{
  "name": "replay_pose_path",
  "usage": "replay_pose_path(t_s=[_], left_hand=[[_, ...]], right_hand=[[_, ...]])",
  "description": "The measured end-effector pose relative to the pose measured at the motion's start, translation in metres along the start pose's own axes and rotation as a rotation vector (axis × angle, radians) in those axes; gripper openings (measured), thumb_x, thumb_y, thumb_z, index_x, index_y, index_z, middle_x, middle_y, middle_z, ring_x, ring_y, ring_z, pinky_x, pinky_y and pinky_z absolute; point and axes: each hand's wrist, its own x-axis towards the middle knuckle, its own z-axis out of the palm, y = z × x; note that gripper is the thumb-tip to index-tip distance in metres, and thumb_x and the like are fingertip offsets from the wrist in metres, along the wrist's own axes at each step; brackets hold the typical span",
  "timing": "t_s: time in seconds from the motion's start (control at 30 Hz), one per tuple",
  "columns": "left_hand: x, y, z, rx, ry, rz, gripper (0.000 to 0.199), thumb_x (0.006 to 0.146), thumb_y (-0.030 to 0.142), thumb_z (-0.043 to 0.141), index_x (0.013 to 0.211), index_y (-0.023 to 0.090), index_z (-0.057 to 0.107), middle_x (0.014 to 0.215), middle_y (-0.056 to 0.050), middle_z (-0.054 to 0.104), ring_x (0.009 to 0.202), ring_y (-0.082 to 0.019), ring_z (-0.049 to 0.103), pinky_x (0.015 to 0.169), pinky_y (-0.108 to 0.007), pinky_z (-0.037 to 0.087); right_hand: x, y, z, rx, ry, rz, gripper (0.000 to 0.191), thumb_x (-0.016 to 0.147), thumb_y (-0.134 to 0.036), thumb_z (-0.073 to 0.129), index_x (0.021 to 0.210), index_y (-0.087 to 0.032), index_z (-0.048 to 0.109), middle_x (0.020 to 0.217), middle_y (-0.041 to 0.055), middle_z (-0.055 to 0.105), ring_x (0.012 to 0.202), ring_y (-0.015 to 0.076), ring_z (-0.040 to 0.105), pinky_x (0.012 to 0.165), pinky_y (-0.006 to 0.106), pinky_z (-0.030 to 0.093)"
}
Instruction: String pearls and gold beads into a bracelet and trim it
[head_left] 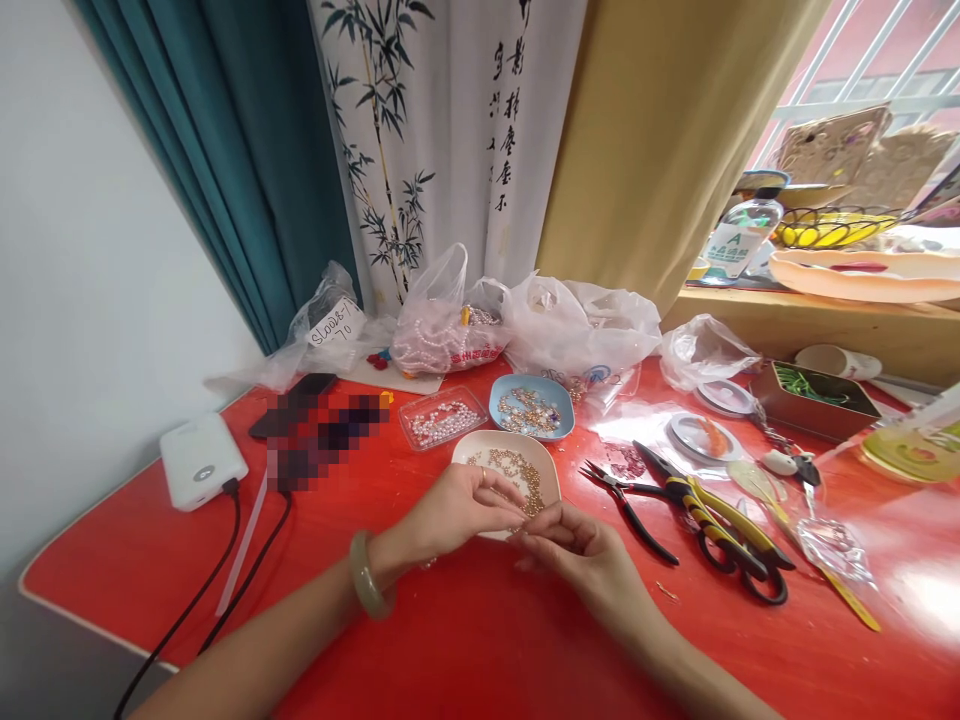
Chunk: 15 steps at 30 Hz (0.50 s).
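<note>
Hidden, blurred and cut off

Whatever the left hand (pixel 457 510) and right hand (pixel 577 555) pinch between their fingertips is too small to tell; a pixelated patch (pixel 322 430) hides part of the table (pixel 465 640); both forearms run off the bottom edge.

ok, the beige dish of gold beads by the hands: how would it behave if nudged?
The beige dish looks shallow and wide, so it would probably slide on the glossy red table rather than tip. Its small gold beads lie loose, so they would likely shift or scatter.
</note>
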Motion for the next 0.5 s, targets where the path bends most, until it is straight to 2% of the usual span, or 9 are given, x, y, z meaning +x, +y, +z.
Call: replay_pose_path(t_s=[0.1,0.27,0.43,0.5], left_hand=[[0.0,-0.002,0.005,-0.036,0.023,0.045,0.027,0.061,0.027,0.067,0.081,0.011,0.059,0.071,-0.006,0.068,0.07,-0.017,0.063,0.068,-0.028,0.046],[-0.007,-0.001,0.017,0.005,0.089,0.197,0.018,0.068,0.025,0.061,0.081,0.014,0.058,0.083,-0.006,0.067,0.079,-0.018,0.063,0.071,-0.028,0.048],[-0.014,-0.005,0.022,0.265,0.154,0.349,0.016,0.075,0.024,0.054,0.088,0.018,0.059,0.09,-0.003,0.066,0.085,-0.016,0.062,0.076,-0.025,0.047],[-0.015,-0.006,0.021,0.389,0.168,0.385,0.017,0.076,0.025,0.052,0.091,0.02,0.059,0.09,-0.002,0.067,0.085,-0.016,0.061,0.075,-0.025,0.046]], right_hand=[[-0.003,0.001,0.001,-0.08,0.066,-0.082,0.023,0.065,-0.037,0.066,0.07,-0.017,0.056,0.065,0.0005,0.065,0.058,0.0136,0.063,0.058,0.024,0.048],[-0.007,0.002,0.001,-0.143,0.164,-0.148,0.027,0.065,-0.043,0.064,0.069,-0.019,0.054,0.062,0.0006,0.064,0.051,0.0134,0.061,0.049,0.022,0.047],[-0.007,-0.003,0.002,-0.082,0.161,-0.132,0.036,0.064,-0.041,0.065,0.09,-0.02,0.053,0.062,0.0011,0.066,0.049,0.0137,0.06,0.047,0.023,0.048],[-0.006,-0.004,0.002,-0.072,0.132,-0.128,0.035,0.064,-0.04,0.066,0.09,-0.018,0.056,0.063,0.0019,0.067,0.05,0.0138,0.061,0.048,0.023,0.048]])
